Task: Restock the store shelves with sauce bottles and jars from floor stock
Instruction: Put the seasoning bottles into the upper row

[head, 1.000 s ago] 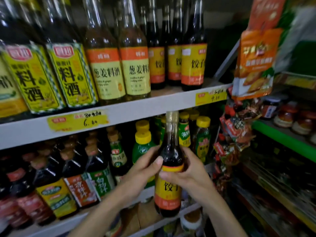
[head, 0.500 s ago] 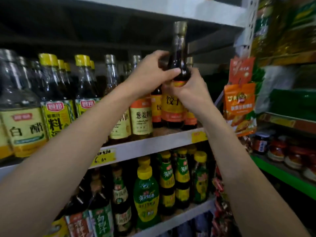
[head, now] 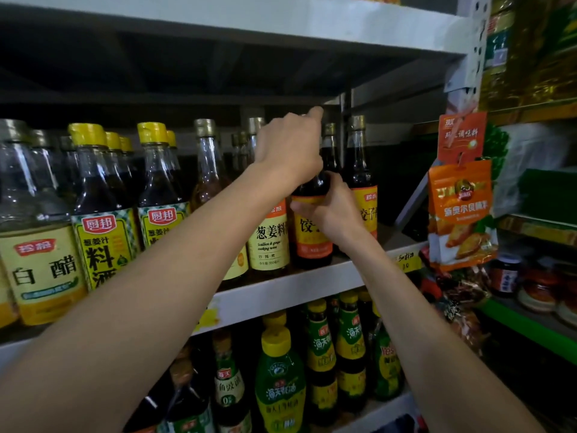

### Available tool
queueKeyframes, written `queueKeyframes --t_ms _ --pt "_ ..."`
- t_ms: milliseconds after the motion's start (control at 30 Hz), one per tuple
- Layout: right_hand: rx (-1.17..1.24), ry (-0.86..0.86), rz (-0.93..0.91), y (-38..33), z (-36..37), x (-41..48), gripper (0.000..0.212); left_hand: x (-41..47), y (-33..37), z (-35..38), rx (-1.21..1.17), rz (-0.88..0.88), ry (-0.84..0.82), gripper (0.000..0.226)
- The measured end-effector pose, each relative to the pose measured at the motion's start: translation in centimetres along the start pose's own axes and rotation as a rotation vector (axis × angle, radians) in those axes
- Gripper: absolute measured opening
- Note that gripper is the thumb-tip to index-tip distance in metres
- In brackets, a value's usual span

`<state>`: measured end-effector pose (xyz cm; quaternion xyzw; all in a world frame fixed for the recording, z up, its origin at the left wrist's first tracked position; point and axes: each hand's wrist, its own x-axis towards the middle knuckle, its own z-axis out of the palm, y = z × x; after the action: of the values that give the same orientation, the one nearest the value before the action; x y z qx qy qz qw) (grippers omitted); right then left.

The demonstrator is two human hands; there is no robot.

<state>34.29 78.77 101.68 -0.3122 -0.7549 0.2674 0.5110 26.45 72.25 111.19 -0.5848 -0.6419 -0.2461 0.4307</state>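
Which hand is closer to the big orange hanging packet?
Right. The right hand grips the dark bottle, left of the orange packet; the left hand is higher and farther left, at its neck.

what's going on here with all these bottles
A person is stocking a store shelf. Both hands are on one dark bottle with a yellow and orange label: the right hand grips its shoulder, and the left hand closes over its neck, hiding the cap. Its base looks set down at the shelf's front, between a cooking wine bottle and a matching dark bottle. Neither hand has let go.
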Motion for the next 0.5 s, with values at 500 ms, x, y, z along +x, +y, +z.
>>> queueKeyframes --t_ms 500 --pt "-0.126 0.121 -0.059 -0.7 1.1 -3.6 0.078 -2.1 0.5 0.2 0.304 0.108 0.041 0.027"
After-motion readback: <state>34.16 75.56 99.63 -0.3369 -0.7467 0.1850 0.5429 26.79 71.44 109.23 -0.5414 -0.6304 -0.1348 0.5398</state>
